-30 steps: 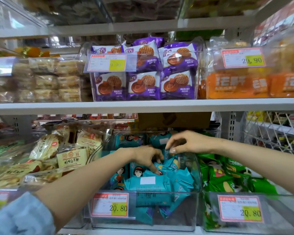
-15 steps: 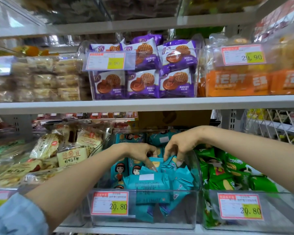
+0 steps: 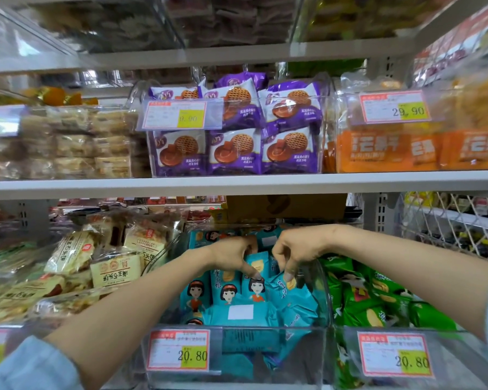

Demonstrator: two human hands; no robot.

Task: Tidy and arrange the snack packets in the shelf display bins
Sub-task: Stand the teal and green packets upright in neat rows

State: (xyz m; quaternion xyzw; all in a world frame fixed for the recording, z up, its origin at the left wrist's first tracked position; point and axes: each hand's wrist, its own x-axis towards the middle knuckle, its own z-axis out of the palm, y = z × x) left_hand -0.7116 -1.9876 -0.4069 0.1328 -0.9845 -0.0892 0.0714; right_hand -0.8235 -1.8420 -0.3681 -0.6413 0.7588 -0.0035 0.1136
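Both hands have drawn closer together over the clear bin [image 3: 324, 294] at lower centre of the frame, where a third upright teal packet [image 3: 256, 289] now stands in the row. The left hand [image 3: 233, 256] is curled, its forefinger on that packet's top edge; whether it pinches cannot be told. The right hand [image 3: 300, 249] pinches the tilted teal packet [image 3: 289, 288] beside it.
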